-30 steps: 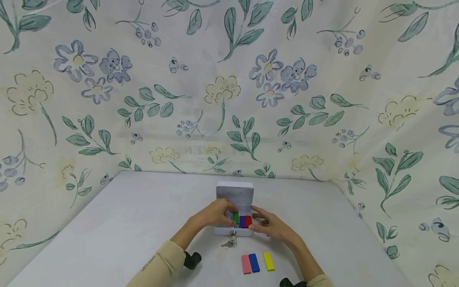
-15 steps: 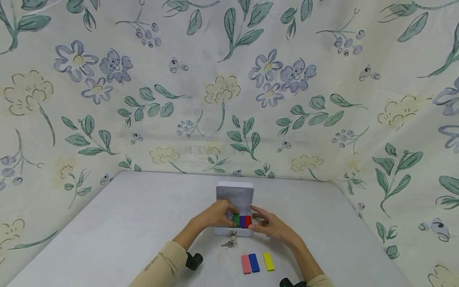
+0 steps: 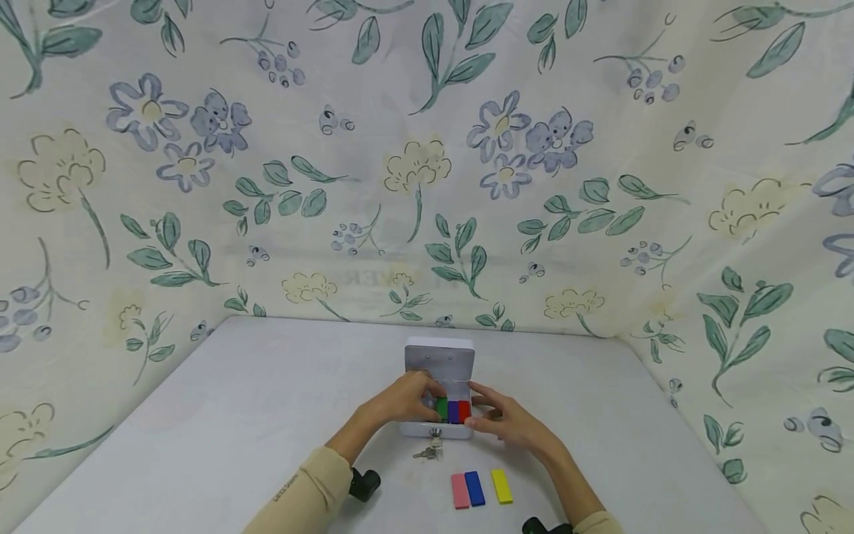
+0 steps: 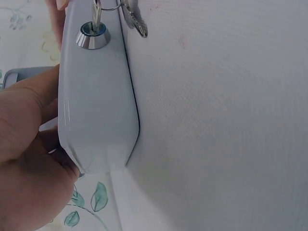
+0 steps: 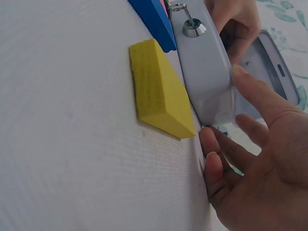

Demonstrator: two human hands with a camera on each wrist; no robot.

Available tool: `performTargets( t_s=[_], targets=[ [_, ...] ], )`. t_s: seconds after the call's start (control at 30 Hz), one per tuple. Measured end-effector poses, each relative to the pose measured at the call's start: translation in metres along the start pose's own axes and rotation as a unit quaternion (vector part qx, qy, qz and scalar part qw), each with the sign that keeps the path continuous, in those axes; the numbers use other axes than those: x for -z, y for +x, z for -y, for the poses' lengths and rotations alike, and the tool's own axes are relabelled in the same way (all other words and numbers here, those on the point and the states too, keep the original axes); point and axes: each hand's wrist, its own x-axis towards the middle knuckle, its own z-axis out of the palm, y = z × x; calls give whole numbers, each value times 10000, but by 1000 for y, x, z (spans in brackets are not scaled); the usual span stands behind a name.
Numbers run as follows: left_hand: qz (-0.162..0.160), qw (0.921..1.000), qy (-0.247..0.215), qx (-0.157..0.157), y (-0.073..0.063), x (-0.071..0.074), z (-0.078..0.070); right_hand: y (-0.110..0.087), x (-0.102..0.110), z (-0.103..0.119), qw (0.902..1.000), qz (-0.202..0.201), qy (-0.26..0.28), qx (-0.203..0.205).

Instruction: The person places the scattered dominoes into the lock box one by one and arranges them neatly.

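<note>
A small pale grey cash box (image 3: 414,430) stands on the table with its lid (image 3: 440,360) raised at the back. Inside it, my left hand (image 3: 398,400) pinches a green block (image 3: 442,406) between thumb and fingers, right beside a purple block (image 3: 454,412) and a red block (image 3: 464,412). The blocks stand on edge at the box's right end. My right hand (image 3: 512,424) holds that end, thumb at the front corner and index finger reaching toward the back one. In the right wrist view its thumb (image 5: 250,84) lies on the rim, the other fingers beside the wall.
A key sits in the front lock (image 4: 93,36), with more keys (image 3: 425,452) hanging on its ring. In front of the box lie a pink block (image 3: 460,491), a blue block (image 3: 475,488) and a yellow block (image 3: 502,486). Flowered cloth (image 3: 373,200) surrounds the table.
The green block in my left hand has shifted slightly right, up against the purple block. My right hand stays at the box's right end.
</note>
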Motion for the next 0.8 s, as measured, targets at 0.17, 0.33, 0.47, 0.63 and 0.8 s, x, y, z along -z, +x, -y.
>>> performTargets(
  t_s=[0.17,0.33,0.47,0.63,0.8],
  targets=[
    [15,10000,-59,47,1,-2,1,0,0,-2,10000,11,41,-4],
    [29,10000,-26,36,2,-2,1,0,1,-2,10000,14,63,4],
    [-12,10000,49,-48,3,-2,0,0,1,-1,10000,1,52,3],
    [-46,9996,184,-188,4,-3,0,0,1,0,10000,8,56,-1],
    [-16,9992,287,-264,3,-2,-3,-1,1,1,10000,33,83,-7]
  ],
)
